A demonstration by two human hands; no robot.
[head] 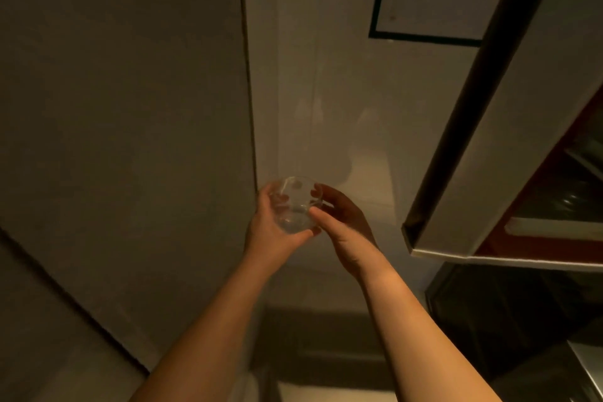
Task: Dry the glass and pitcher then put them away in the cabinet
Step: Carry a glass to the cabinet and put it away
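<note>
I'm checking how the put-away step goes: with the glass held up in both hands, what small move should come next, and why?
Probably carry the glass rightward toward the open cabinet. Both the left hand and the right hand hold it in front of the bare wall, no cloth shows, and the cabinet door stands open on the right.

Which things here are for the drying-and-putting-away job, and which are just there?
For the job:
glass, held by left hand and right hand
open cabinet at the right

Just there:
wall
black-framed panel

The pitcher isn't in view.
</note>
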